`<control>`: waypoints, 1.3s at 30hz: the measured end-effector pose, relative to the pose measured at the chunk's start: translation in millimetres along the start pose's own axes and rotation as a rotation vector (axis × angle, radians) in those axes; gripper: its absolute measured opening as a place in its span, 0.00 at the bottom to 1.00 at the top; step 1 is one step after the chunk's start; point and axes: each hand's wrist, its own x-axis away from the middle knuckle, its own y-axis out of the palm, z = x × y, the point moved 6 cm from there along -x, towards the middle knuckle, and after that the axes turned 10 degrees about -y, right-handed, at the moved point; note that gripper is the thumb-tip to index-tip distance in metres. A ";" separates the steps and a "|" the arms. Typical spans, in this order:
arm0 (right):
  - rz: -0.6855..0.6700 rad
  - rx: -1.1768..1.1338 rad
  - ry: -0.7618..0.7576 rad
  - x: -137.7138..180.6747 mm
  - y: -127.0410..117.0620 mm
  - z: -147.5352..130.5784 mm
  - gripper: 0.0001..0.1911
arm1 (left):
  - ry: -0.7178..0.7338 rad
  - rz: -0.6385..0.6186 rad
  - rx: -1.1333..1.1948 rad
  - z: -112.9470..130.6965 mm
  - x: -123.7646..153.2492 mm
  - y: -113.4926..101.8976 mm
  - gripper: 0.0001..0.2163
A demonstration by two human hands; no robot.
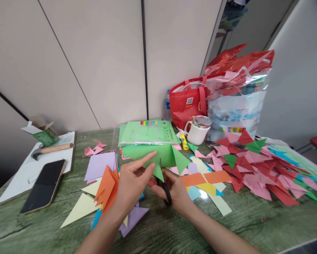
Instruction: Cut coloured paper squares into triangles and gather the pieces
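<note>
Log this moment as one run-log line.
left hand: holds green paper | right hand: holds scissors, blades at paper's lower edge | nearby: orange pieces beside left hand, phone far left

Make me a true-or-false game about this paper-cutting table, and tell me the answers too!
1. The left hand pinches green paper while the right hand holds scissors. True.
2. A hammer lies on a white board near a dark phone. True.
3. The hammer touches the scissors. False: it lies far off to the left of them.
4. A white mug stands upright by a red bag. True.
5. The phone sits inside the red bag. False: it lies flat on the left side of the table.
</note>
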 end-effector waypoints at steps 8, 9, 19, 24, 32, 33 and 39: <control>0.043 0.031 0.009 -0.7 0.5 -0.9 0.17 | 0.004 -0.004 -0.010 -0.4 -0.6 0.1 0.14; 0.043 0.032 0.011 -0.7 0.3 -0.5 0.18 | 0.004 -0.005 -0.009 -0.3 -0.6 0.1 0.14; 0.046 0.079 -0.009 -0.2 -0.7 2.4 0.17 | -0.012 -0.029 0.013 -3.0 0.2 1.1 0.14; 0.063 0.061 0.038 0.2 -0.7 3.4 0.18 | -0.011 -0.035 0.009 -3.9 0.6 2.3 0.15; 0.050 0.052 0.040 0.0 -0.4 3.6 0.18 | -0.037 -0.041 0.026 -6.0 1.1 4.0 0.16; 0.043 0.061 0.020 -0.4 -0.4 2.6 0.18 | -0.045 -0.047 0.031 -6.1 1.3 4.5 0.17; 0.067 0.128 -0.088 -3.9 -3.8 -4.7 0.17 | -0.017 -0.107 0.030 -4.0 1.9 9.7 0.18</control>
